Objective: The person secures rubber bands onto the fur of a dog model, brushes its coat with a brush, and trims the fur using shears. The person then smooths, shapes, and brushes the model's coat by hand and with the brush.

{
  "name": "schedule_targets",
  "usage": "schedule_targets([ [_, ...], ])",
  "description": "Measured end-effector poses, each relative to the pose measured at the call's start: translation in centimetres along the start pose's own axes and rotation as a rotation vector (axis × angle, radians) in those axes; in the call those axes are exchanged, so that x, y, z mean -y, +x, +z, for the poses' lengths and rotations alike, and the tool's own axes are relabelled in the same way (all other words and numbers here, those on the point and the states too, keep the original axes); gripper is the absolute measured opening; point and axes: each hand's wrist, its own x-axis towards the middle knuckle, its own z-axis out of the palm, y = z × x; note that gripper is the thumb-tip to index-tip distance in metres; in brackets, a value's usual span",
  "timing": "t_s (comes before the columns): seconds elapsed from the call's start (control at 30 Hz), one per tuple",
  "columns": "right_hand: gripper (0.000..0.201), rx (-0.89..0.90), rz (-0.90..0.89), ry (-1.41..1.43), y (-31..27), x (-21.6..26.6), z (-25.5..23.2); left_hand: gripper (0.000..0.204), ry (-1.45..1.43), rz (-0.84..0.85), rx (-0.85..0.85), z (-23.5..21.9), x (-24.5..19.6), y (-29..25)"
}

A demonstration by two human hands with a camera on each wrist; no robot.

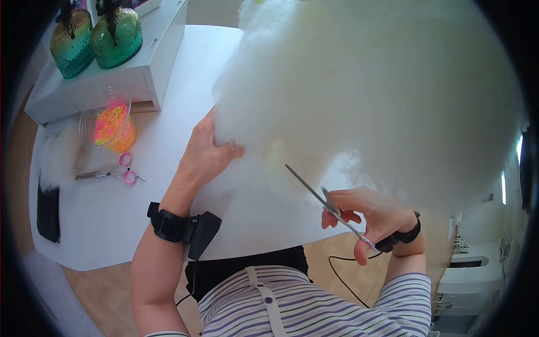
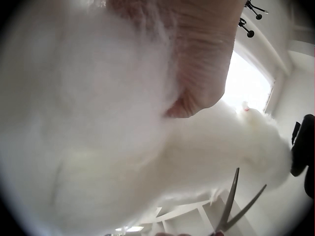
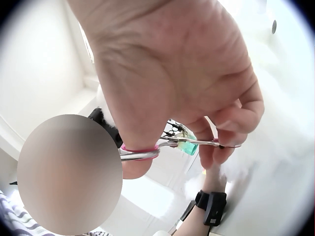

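Note:
A large mass of fluffy white fur (image 1: 359, 84), like a long-haired dog's coat, fills the upper right of the head view. My left hand (image 1: 205, 154) is at its lower left edge, thumb against the fur and fingers sunk out of sight in it. My right hand (image 1: 384, 213) holds a pair of scissors (image 1: 306, 184) beneath the fur, thumb through one pink-lined ring. In the left wrist view the scissor blades (image 2: 228, 209) stand apart, below the fur. The right wrist view shows the scissors' ring (image 3: 140, 153) round the thumb.
On the white table (image 1: 213, 224), pink-ringed scissors (image 1: 126, 171) lie left of my left hand, near a dark comb-like tool (image 1: 48, 216) and loose fluff (image 1: 59, 157). A clear cup (image 1: 115, 126) of colourful bands stands behind them. Green bottles (image 1: 117, 39) stand on a white cabinet (image 1: 95, 90).

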Motion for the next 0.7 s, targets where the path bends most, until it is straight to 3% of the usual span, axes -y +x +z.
schedule_targets([
  [0.1,0.068,-0.079,0.147,0.239,0.3,2.3,-0.2,0.056,0.007,-0.030,-0.012,-0.1,-0.4,0.0],
  [0.2,0.064,-0.110,0.214,0.171,1.2,3.5,-0.2,0.055,-0.031,-0.078,-0.075,0.2,-0.6,-0.2],
  [0.27,0.065,-0.089,0.157,0.169,1.2,3.4,-0.4,0.056,0.006,-0.080,-0.077,0.1,-1.0,-0.2],
  [0.33,0.066,-0.241,-0.152,0.012,1.9,3.3,0.4,0.057,0.062,-0.068,-0.072,0.1,-0.9,-0.4],
  [0.47,0.069,-0.230,-0.270,-0.073,2.1,2.9,0.2,0.064,0.214,0.015,-0.095,0.1,-0.4,-0.2],
  [0.53,0.073,-0.066,0.011,-0.039,1.9,3.7,-0.3,0.066,0.240,0.008,-0.086,-0.1,-0.1,-0.2],
  [0.57,0.073,-0.068,0.013,-0.041,1.8,4.2,-0.4,0.067,0.192,-0.004,-0.072,-0.1,-0.1,-0.2],
  [0.63,0.074,-0.139,0.198,0.030,1.9,4.7,-0.2,0.067,0.147,-0.014,-0.054,0.0,0.3,-0.1],
  [0.67,0.074,-0.140,0.197,0.030,2.0,4.7,-0.1,0.068,0.035,-0.051,-0.054,0.0,0.7,0.0],
  [0.7,0.074,-0.145,0.082,-0.017,2.3,4.6,0.0,0.069,-0.076,-0.086,-0.053,-0.1,1.1,0.1],
])
